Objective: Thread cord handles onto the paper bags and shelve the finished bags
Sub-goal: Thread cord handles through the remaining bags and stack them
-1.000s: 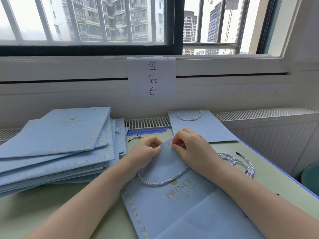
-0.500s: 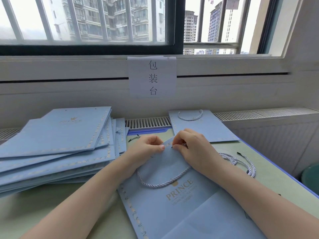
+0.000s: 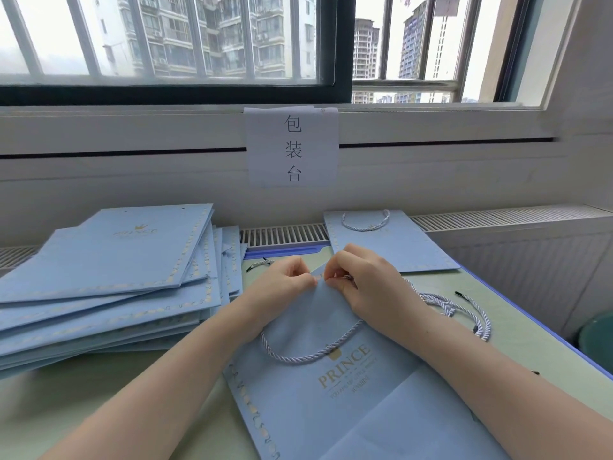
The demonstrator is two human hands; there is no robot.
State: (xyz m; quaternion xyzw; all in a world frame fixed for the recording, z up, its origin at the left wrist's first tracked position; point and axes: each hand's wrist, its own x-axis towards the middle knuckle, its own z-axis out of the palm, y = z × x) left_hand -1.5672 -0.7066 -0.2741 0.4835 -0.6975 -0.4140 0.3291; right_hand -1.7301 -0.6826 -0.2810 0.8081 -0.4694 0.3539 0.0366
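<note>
Green table (image 3: 83, 386): both hands (image 3: 318, 283) pinch top edge of flat paper bag (image 3: 331, 410)

Barred window (image 3: 166, 38) above white radiator grille (image 3: 497, 215).

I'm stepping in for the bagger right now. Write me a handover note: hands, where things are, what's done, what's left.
Left hand: pinches the top edge of the front bag.
Right hand: pinches at the same edge, apparently on a cord end; the tip is hidden.
Front bag: flat on the table, one cord handle looped on its face.
Spare cords: on the table, right of the hands.
Unthreaded stack: left.
Done: one bag with handle behind the hands.
Left: finish this bag, thread the stack, shelve all.
</note>
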